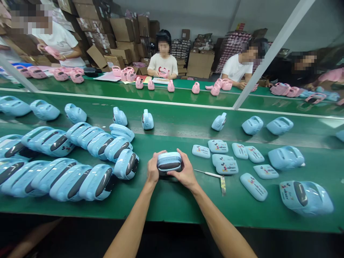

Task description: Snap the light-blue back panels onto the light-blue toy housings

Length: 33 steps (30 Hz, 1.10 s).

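Between my two hands is a light blue plastic housing with a dark oval window, close above or on the green table. My left hand wraps its left side with bent fingers. On the right side, my right hand grips it, thumb across the lower front edge. To the right lie several light blue printed cover plates with a cartoon mouse and lettering. A thin white-handled tool with a metal shaft and a strip of yellowish tape rests beside my right hand.
Rows of similar blue housings crowd the table's left side. Two more blue housings stand at the right. Past my table, a green conveyor belt carries spaced blue housings. Across it, people handle pink housings. Cardboard boxes are stacked behind.
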Each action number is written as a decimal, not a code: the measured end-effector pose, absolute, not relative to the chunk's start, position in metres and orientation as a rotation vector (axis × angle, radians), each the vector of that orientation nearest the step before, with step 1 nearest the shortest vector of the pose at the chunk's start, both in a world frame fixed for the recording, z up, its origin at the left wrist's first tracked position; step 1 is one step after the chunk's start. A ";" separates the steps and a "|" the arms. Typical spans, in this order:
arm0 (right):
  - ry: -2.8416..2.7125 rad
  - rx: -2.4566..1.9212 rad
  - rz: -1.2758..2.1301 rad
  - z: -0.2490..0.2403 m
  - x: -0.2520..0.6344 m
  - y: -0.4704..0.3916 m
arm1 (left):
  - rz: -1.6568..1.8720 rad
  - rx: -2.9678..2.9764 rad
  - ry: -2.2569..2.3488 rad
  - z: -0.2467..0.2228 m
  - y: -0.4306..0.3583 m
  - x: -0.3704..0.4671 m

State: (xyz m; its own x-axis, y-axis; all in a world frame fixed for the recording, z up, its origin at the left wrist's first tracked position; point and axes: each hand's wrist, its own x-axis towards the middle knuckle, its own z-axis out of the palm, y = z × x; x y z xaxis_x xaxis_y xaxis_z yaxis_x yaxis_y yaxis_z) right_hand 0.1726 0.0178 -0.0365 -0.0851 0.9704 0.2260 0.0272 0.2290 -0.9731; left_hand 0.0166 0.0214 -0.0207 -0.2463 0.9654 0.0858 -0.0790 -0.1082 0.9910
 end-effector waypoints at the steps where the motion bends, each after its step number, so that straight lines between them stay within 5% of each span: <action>1: -1.449 -1.044 1.006 -0.038 0.172 0.015 | 1.522 1.078 1.319 -0.023 0.021 0.019; 19: -1.395 -0.967 1.104 -0.038 0.176 0.011 | 1.567 1.170 1.674 -0.024 0.017 0.036; 29: -1.300 -1.124 0.753 -0.039 0.147 0.029 | 1.607 1.084 1.644 -0.030 0.015 0.037; 33: -1.198 -1.064 0.940 -0.043 0.149 0.034 | 1.645 0.966 1.614 -0.032 0.016 0.038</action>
